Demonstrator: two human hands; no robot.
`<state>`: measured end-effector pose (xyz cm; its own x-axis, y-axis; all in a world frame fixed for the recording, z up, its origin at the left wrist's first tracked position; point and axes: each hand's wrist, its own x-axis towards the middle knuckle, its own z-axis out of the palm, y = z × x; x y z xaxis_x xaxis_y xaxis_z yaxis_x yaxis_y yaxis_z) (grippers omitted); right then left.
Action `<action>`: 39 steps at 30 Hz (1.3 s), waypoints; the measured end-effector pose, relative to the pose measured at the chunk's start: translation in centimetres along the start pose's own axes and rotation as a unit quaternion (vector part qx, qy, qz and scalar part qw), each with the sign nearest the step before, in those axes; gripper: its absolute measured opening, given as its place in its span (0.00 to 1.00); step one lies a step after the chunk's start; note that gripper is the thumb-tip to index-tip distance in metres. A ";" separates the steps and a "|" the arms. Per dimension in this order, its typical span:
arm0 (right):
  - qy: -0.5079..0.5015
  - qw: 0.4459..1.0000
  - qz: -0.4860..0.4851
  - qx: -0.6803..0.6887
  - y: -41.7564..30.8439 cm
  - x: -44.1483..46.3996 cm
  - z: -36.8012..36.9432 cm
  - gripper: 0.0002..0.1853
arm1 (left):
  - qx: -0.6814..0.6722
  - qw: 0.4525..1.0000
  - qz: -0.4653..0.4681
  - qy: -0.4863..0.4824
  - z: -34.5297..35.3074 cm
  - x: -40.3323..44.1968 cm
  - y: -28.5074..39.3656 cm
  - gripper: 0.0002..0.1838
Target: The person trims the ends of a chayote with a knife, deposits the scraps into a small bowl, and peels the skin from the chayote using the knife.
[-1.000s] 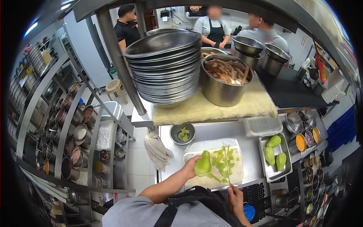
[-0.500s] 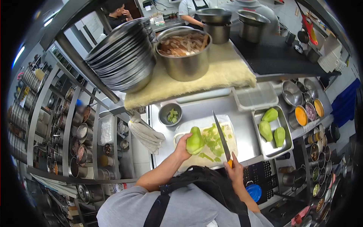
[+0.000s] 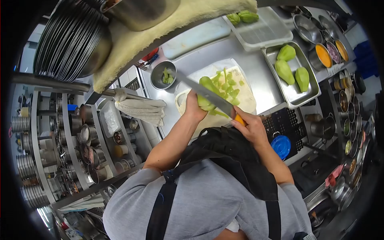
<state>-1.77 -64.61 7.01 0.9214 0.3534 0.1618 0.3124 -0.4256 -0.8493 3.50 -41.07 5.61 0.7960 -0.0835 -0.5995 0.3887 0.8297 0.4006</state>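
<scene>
My left hand (image 3: 193,108) is closed around a pale green chayote (image 3: 207,84), held over the cutting board (image 3: 246,105). In my right hand (image 3: 253,127) is the yellow-orange handle of a large knife (image 3: 214,98). Its long blade points up and left, passing across the chayote and hiding part of it; whether the edge touches it I cannot tell. Green peelings (image 3: 229,85) lie scattered on the board. Beyond the board's left corner, a metal bowl (image 3: 153,80) holds some green pieces. To the right, several peeled chayotes (image 3: 284,72) sit in a steel tray (image 3: 298,103).
A clear plastic container (image 3: 260,38) with greener chayotes (image 3: 248,17) stands behind the tray. Another white board (image 3: 196,38) lies at the back. A cloth (image 3: 140,108) hangs at the left. Stacked metal bowls (image 3: 72,44) and a pot (image 3: 142,14) stand on the shelf above.
The knife has swung left, from beside the peelings to across the chayote, and my right hand has come nearer to my left. The view has tipped downward.
</scene>
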 end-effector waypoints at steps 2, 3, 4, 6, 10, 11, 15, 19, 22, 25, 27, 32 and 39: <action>-0.013 0.999 -0.028 -0.017 -1.2 0.8 0.3 0.29 | -0.015 0.999 -0.014 -0.045 0.2 -0.3 -0.3 0.20; -0.028 0.997 -0.063 -0.034 -1.5 1.2 0.4 0.30 | -0.013 0.999 -0.018 -0.043 0.4 -0.4 -0.5 0.20; -0.044 0.996 -0.074 -0.039 -1.3 1.6 0.7 0.32 | -0.017 0.998 -0.019 -0.053 0.6 -0.6 -0.6 0.20; -0.048 0.995 -0.071 -0.048 -1.8 2.1 0.9 0.32 | -0.022 0.998 -0.020 -0.060 0.7 -0.7 -0.7 0.21; -0.056 0.994 -0.070 -0.055 -1.7 2.6 1.1 0.32 | 0.007 0.998 -0.002 -0.065 -0.5 0.2 -0.4 0.26; -0.057 0.995 -0.068 -0.055 -1.4 2.6 1.2 0.32 | 0.009 0.998 0.000 -0.065 -0.9 0.4 -0.4 0.26; -0.032 0.999 -0.020 -0.024 2.5 1.4 1.5 0.27 | 0.043 0.998 0.031 -0.022 -2.1 0.8 0.1 0.21; -0.022 0.995 0.095 -0.012 4.1 0.3 0.4 0.23 | 0.030 1.000 -0.003 -0.006 -2.1 -0.1 1.2 0.22; -0.017 0.994 0.106 0.026 3.7 0.1 0.7 0.23 | 0.040 0.999 -0.020 -0.030 -2.6 -0.2 1.0 0.22; -0.025 0.998 0.052 0.019 1.2 1.0 0.7 0.24 | 0.041 0.999 -0.015 -0.027 -2.3 0.1 0.4 0.23; -0.034 0.999 0.008 0.005 -0.4 1.3 0.7 0.25 | 0.025 0.998 -0.020 -0.053 -1.5 -0.4 0.2 0.24; -0.082 0.995 -0.050 -0.033 -2.3 2.2 0.4 0.29 | 0.028 0.990 -0.083 -0.113 -2.2 0.4 0.6 0.23; -0.082 0.994 -0.060 -0.029 -1.8 2.1 0.3 0.30 | 0.080 0.991 -0.060 -0.090 -1.7 -0.1 0.5 0.26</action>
<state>-0.50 -62.82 8.75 0.8280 0.5335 0.1725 0.4355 -0.4181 -0.7972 2.90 -39.69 4.71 0.8039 -0.2851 -0.5220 0.5424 0.7115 0.4468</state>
